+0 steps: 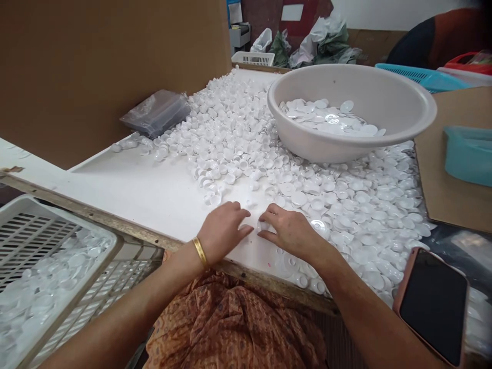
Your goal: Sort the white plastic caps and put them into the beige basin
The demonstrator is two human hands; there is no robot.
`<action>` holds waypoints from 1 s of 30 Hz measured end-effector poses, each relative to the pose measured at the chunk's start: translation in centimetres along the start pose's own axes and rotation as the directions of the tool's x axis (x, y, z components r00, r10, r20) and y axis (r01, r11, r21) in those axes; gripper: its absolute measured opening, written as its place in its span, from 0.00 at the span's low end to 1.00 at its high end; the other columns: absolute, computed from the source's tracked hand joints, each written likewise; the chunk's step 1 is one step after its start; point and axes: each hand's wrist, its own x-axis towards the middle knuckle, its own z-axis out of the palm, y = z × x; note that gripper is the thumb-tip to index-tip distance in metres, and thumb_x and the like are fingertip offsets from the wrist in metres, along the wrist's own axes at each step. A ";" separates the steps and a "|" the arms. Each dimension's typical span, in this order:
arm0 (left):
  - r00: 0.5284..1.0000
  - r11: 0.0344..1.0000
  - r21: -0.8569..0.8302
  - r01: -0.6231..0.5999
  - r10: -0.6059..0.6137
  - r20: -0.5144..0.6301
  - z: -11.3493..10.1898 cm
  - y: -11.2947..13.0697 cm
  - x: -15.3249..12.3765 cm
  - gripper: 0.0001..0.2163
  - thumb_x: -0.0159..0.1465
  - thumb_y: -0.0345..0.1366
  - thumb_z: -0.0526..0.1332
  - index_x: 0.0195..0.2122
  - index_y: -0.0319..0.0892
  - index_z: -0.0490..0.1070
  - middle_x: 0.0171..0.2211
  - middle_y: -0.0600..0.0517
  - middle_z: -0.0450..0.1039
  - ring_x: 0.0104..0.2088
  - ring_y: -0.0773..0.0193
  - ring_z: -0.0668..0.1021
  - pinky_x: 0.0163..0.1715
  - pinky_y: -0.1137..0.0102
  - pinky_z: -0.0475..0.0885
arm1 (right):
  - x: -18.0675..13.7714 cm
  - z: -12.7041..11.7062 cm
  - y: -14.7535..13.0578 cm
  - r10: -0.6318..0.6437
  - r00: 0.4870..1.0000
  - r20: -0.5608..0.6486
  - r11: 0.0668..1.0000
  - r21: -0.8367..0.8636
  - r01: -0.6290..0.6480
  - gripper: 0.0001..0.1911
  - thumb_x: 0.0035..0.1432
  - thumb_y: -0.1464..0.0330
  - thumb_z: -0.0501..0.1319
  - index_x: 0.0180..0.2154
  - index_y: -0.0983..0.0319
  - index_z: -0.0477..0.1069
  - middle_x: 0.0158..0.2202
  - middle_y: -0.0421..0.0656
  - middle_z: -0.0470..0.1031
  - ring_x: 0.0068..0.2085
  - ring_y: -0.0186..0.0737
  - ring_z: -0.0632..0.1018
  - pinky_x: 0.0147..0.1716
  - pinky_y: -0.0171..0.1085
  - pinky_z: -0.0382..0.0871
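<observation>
My left hand (pixel 223 230) and right hand (pixel 292 231) lie side by side on the table (pixel 146 189), near its front edge. Behind and to the right of them spreads a heap of caps (pixel 346 205). A basin (pixel 326 146) sits on the heap, with discs (pixel 326 115) inside. A slatted crate (pixel 23 215) sits below left, and a phone (pixel 434 302) lies near right.

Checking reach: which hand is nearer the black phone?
Right. The right hand lies left of the phone; the left hand sits farther left, beyond the right one.
</observation>
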 end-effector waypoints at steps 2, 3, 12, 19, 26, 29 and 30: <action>0.997 0.993 0.101 -0.068 0.066 0.027 0.9 0.9 -1.2 0.06 0.60 0.33 0.56 0.35 0.39 0.70 0.32 0.48 0.68 0.36 0.59 0.70 0.32 0.67 0.66 | -0.1 -0.1 0.0 -0.018 1.000 0.002 1.000 -0.006 0.018 0.11 0.58 0.63 0.56 0.42 0.59 0.67 0.38 0.42 0.69 0.32 0.34 0.72 0.28 0.32 0.62; 0.995 0.985 0.146 -0.094 0.090 0.035 1.5 1.3 -1.6 0.05 0.60 0.31 0.55 0.34 0.39 0.69 0.32 0.47 0.68 0.36 0.58 0.70 0.31 0.67 0.66 | -0.2 -0.1 -0.1 -0.027 1.000 0.005 1.000 -0.002 0.027 0.10 0.58 0.63 0.56 0.41 0.60 0.67 0.38 0.41 0.69 0.31 0.34 0.72 0.28 0.32 0.62; 0.999 0.999 -0.036 0.035 -0.034 0.034 2.6 0.9 -3.2 0.08 0.60 0.26 0.50 0.38 0.44 0.61 0.34 0.52 0.65 0.29 0.65 0.71 0.27 0.71 0.65 | -0.3 0.0 -0.3 0.036 0.999 0.024 0.994 0.106 -0.039 0.11 0.54 0.65 0.59 0.41 0.59 0.65 0.35 0.39 0.73 0.32 0.36 0.74 0.30 0.34 0.61; 1.000 0.986 -0.165 -0.011 0.008 -0.022 2.8 1.4 -3.1 0.10 0.62 0.28 0.48 0.41 0.44 0.64 0.36 0.51 0.64 0.31 0.66 0.71 0.31 0.71 0.67 | -0.3 -0.1 -0.4 0.018 0.999 0.043 0.999 0.044 -0.020 0.09 0.56 0.62 0.57 0.37 0.58 0.68 0.32 0.39 0.72 0.32 0.36 0.73 0.29 0.33 0.60; 0.994 0.994 -0.053 -0.092 0.089 -0.065 2.7 1.2 -3.8 0.11 0.64 0.29 0.47 0.43 0.43 0.65 0.43 0.48 0.67 0.41 0.62 0.71 0.38 0.67 0.69 | -0.3 0.1 -0.8 0.003 0.997 0.072 1.000 -0.018 -0.002 0.09 0.57 0.63 0.56 0.40 0.58 0.67 0.36 0.40 0.70 0.31 0.35 0.73 0.25 0.33 0.58; 0.994 0.995 0.009 -0.101 0.101 -0.048 2.7 0.9 -3.9 0.09 0.64 0.31 0.48 0.33 0.42 0.67 0.37 0.49 0.71 0.38 0.60 0.71 0.37 0.65 0.68 | -0.3 0.3 -0.8 0.035 0.994 0.102 0.999 0.017 -0.037 0.12 0.54 0.62 0.59 0.40 0.58 0.66 0.35 0.39 0.72 0.31 0.37 0.73 0.26 0.33 0.57; 0.994 0.995 -0.002 -0.101 0.100 -0.045 2.7 0.8 -3.9 0.09 0.64 0.31 0.49 0.30 0.42 0.66 0.35 0.49 0.71 0.37 0.60 0.71 0.37 0.65 0.68 | -0.2 0.3 -0.7 0.045 0.993 0.111 0.998 0.034 -0.049 0.13 0.53 0.62 0.60 0.41 0.58 0.66 0.35 0.39 0.72 0.31 0.37 0.74 0.26 0.33 0.57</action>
